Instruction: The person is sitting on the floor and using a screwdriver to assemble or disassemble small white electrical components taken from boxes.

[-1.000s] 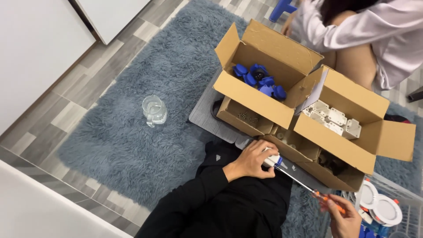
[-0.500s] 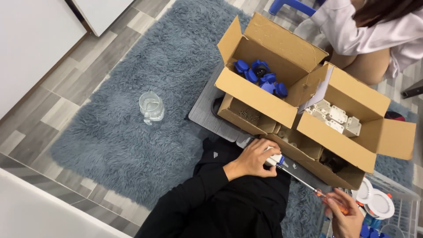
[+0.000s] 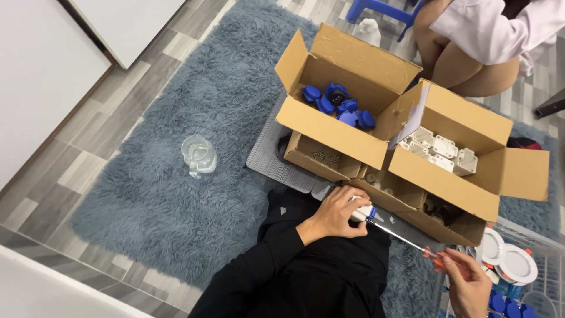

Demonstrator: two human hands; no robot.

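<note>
My left hand (image 3: 335, 213) is closed around a small white and blue part (image 3: 366, 212) held over my lap, just in front of the cardboard boxes. My right hand (image 3: 468, 282), at the lower right, grips the orange handle of a screwdriver (image 3: 406, 238). Its thin metal shaft runs up and left to the part in my left hand. Black sleeves and trousers cover my arm and legs below.
Open cardboard boxes sit ahead: one with blue caps (image 3: 338, 106), one with white plastic housings (image 3: 441, 150), lower ones with screws (image 3: 322, 156). A clear glass jug (image 3: 199, 155) stands on the grey shaggy rug (image 3: 147, 200). Round white lamps (image 3: 509, 259) lie in a basket. Another person (image 3: 488, 35) sits behind the boxes.
The view has shifted slightly; both hands stay in the same hold on the part and screwdriver. The person behind the boxes has moved a little.
</note>
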